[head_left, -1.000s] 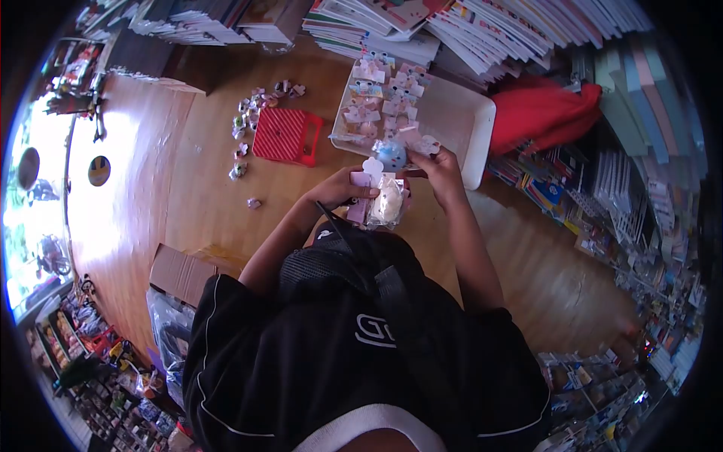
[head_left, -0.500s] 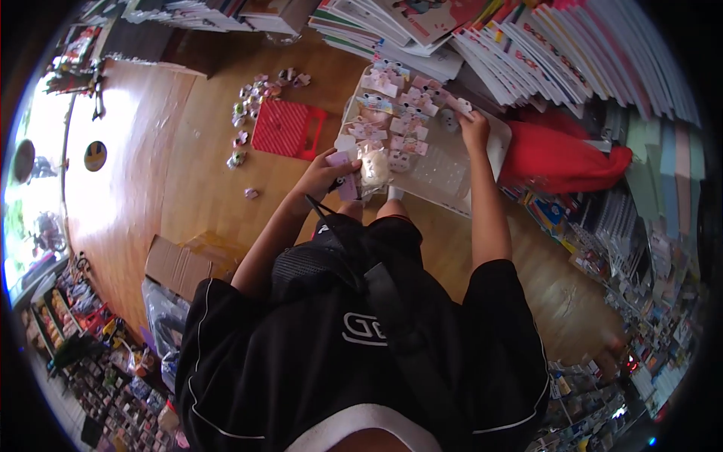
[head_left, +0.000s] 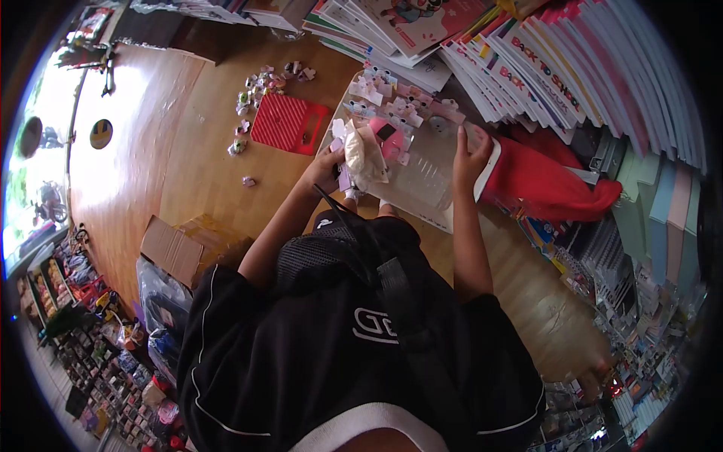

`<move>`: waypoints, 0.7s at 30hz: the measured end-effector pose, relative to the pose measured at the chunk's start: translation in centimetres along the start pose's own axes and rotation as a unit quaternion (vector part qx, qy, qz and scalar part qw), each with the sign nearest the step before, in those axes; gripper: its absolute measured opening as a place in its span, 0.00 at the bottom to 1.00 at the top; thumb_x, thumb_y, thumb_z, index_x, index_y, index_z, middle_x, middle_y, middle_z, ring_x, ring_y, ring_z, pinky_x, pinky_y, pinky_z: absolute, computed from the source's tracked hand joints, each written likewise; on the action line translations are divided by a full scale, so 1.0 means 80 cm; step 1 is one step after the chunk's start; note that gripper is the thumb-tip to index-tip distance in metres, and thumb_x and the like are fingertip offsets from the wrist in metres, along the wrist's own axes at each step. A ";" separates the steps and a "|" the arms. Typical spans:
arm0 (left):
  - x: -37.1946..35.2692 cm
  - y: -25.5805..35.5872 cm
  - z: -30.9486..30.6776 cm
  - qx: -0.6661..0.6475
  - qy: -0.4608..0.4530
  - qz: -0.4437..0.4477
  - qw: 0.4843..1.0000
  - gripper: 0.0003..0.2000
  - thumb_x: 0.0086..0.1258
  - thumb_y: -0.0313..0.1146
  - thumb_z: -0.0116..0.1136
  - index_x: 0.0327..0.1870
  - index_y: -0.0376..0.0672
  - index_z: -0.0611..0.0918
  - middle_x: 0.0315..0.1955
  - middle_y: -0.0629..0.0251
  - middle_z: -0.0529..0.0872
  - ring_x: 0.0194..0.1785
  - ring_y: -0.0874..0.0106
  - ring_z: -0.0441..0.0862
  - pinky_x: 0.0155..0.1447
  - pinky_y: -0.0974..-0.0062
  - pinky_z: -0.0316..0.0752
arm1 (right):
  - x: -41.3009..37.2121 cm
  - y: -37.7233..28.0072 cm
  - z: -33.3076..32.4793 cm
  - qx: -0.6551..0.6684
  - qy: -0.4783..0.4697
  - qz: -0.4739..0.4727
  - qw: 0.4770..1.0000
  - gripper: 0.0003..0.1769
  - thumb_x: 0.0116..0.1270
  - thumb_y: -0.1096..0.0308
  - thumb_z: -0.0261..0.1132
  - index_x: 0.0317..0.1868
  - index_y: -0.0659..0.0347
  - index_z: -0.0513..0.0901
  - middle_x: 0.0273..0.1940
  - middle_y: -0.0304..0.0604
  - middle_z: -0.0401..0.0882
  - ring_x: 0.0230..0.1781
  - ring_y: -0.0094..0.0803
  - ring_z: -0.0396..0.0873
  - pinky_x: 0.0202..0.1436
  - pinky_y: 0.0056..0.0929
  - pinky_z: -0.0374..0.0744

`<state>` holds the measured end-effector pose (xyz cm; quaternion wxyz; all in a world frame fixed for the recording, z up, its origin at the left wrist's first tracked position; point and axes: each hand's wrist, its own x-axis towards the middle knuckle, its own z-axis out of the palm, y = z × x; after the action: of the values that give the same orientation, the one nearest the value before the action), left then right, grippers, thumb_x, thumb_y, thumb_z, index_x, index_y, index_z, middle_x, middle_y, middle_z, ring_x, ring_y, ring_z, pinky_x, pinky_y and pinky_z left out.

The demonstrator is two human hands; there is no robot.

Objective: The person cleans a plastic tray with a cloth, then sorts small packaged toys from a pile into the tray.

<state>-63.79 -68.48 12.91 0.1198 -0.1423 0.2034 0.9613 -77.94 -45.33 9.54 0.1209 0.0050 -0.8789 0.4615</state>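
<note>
My left hand [head_left: 324, 169] is closed around a cream plush in a clear wrapper [head_left: 363, 160], with a purple card [head_left: 345, 181] beside it. Just right of that bundle shows a pink item with a dark square [head_left: 387, 134], overlapping the tray's contents in this view. My right hand [head_left: 470, 160] has its thumb and fingers apart, with nothing between them, at the right edge of a white tray [head_left: 425, 181]. Rows of small carded plush pieces [head_left: 370, 87] cover the tray's left and far parts. A pinkish card [head_left: 446, 111] and a small grey plush [head_left: 438, 125] lie near my right hand.
A red plastic stool [head_left: 282, 126] stands on the wooden floor, with several small plush pieces [head_left: 263, 81] beside it. Stacked notebooks [head_left: 527, 68] border the tray's far side. Red cloth [head_left: 542, 181] lies to the right; an open cardboard box [head_left: 177, 245] sits at lower left.
My right hand has let go of a small carded piece at the tray's far right and drawn back nearer me. The wrapped plush in my left hand has turned and shifted slightly left.
</note>
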 end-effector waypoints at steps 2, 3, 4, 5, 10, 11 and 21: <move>0.010 -0.009 -0.006 0.021 -0.008 -0.006 1.000 0.25 0.57 0.35 0.55 0.55 0.40 0.62 0.46 0.60 0.72 0.49 0.67 0.72 0.54 0.67 0.67 | 0.017 -0.052 -0.028 0.244 -0.197 0.207 0.927 0.23 0.52 0.61 0.63 0.46 0.65 0.68 0.40 0.47 0.71 0.44 0.34 0.69 0.43 0.33 0.70; 0.015 -0.013 -0.005 0.042 -0.017 -0.013 0.999 0.25 0.57 0.35 0.56 0.55 0.40 0.62 0.46 0.60 0.72 0.49 0.67 0.72 0.54 0.67 0.67 | 0.020 -0.072 -0.040 0.453 -0.363 0.384 0.718 0.25 0.54 0.62 0.62 0.49 0.65 0.67 0.42 0.46 0.72 0.46 0.34 0.69 0.44 0.35 0.71; 0.019 -0.015 0.001 0.048 -0.022 -0.024 0.998 0.24 0.57 0.34 0.55 0.54 0.38 0.63 0.45 0.60 0.73 0.48 0.67 0.73 0.54 0.68 0.68 | 0.018 -0.086 -0.047 0.453 -0.359 0.383 0.721 0.25 0.54 0.62 0.62 0.49 0.65 0.67 0.42 0.46 0.72 0.46 0.34 0.69 0.44 0.35 0.71; 0.022 -0.016 0.010 0.048 -0.028 -0.026 0.998 0.24 0.57 0.34 0.55 0.54 0.38 0.63 0.45 0.60 0.73 0.48 0.67 0.73 0.54 0.68 0.68 | 0.014 -0.101 -0.052 0.420 -0.422 0.357 0.720 0.27 0.54 0.63 0.62 0.53 0.61 0.64 0.46 0.47 0.69 0.48 0.33 0.68 0.46 0.35 0.70; 0.032 -0.013 0.038 0.049 -0.010 -0.071 0.996 0.21 0.61 0.32 0.49 0.54 0.37 0.63 0.45 0.59 0.74 0.47 0.68 0.74 0.53 0.69 0.69 | -0.012 -0.116 -0.075 0.185 -0.373 -0.054 0.907 0.38 0.48 0.77 0.58 0.61 0.48 0.57 0.62 0.45 0.50 0.60 0.39 0.56 0.56 0.35 0.63; 0.031 -0.012 0.043 0.040 0.009 -0.082 0.996 0.20 0.62 0.33 0.48 0.54 0.37 0.63 0.45 0.59 0.74 0.47 0.68 0.74 0.53 0.69 0.69 | -0.019 -0.116 -0.081 0.186 -0.371 -0.055 0.908 0.38 0.48 0.77 0.58 0.61 0.48 0.57 0.62 0.45 0.50 0.60 0.39 0.56 0.56 0.35 0.63; 0.032 -0.022 0.027 0.038 0.092 -0.138 0.985 0.16 0.64 0.31 0.45 0.51 0.37 0.65 0.41 0.58 0.76 0.40 0.69 0.78 0.46 0.72 0.75 | -0.049 -0.058 -0.061 0.007 -0.205 -0.270 0.941 0.18 0.46 0.77 0.60 0.42 0.61 0.75 0.37 0.38 0.75 0.39 0.34 0.73 0.44 0.31 0.69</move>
<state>-66.13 -65.55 13.38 0.2377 -0.2527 0.2281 0.9097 -72.56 -44.42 15.13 0.0577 0.3375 -0.8470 0.4065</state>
